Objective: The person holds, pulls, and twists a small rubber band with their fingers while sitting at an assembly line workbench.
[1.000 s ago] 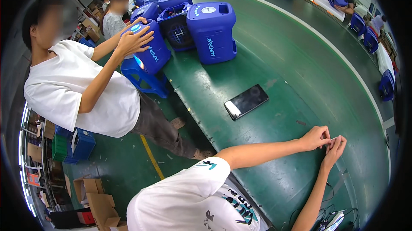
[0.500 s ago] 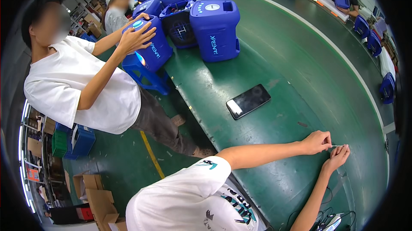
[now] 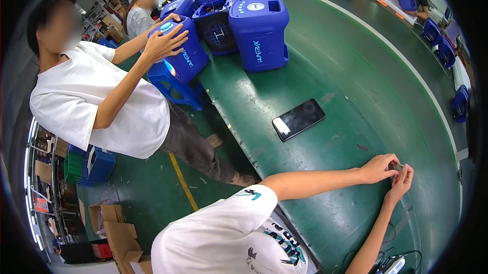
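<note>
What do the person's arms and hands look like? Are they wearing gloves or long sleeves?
No gloves and no long sleeves. Both forearms are bare, and the left hand and right hand are bare too, with no watch or ring that shows. The person wears a white short-sleeved T-shirt with dark and teal printing on it.

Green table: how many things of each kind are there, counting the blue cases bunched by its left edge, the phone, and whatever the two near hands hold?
Blue cases in the bunch: 5
Black phone: 1
Small part pinched between left hand and right hand: 1
Total: 7
</note>
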The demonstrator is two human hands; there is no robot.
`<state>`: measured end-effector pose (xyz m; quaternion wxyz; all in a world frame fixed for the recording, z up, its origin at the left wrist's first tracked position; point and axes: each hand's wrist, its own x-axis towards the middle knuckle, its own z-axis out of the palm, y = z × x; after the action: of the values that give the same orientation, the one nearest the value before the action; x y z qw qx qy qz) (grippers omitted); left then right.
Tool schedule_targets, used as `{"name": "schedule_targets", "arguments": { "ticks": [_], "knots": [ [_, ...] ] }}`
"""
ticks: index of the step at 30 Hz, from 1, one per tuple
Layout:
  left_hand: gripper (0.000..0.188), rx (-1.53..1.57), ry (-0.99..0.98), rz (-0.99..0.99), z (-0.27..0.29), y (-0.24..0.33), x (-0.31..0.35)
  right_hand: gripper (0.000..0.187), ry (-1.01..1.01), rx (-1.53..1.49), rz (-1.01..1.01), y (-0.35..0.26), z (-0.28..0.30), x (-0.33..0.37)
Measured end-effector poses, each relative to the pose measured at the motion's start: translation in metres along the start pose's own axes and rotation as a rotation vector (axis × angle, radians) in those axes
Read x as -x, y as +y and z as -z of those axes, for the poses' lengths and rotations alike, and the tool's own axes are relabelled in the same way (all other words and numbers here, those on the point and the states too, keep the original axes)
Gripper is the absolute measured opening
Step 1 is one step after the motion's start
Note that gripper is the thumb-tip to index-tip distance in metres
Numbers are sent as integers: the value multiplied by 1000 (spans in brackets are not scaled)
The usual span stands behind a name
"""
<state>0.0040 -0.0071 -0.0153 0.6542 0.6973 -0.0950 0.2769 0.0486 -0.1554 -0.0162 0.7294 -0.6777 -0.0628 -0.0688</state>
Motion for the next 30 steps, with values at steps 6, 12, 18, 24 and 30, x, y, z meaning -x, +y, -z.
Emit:
{"name": "schedule_targets", "arguments": {
  "ticks": [6, 12, 18, 24, 30],
  "knots": [
    [17, 221, -114, 270, 8, 6, -6, 18, -155, 113, 20, -2, 0, 2],
    [17, 191, -179, 253, 8, 13, -8, 19, 42, -248, -98, -1, 16, -11],
    [17, 62, -92, 89, 3, -2, -5, 19, -138, 41, -8, 3, 4, -1],
    [16, 94, -125, 152, 4, 6, 0, 17, -41, -112, -59, 5, 21, -9],
    [14, 240, -67, 257, 21, 2, -3, 18, -107, -141, -129, 2, -9, -2]
  ]
}}
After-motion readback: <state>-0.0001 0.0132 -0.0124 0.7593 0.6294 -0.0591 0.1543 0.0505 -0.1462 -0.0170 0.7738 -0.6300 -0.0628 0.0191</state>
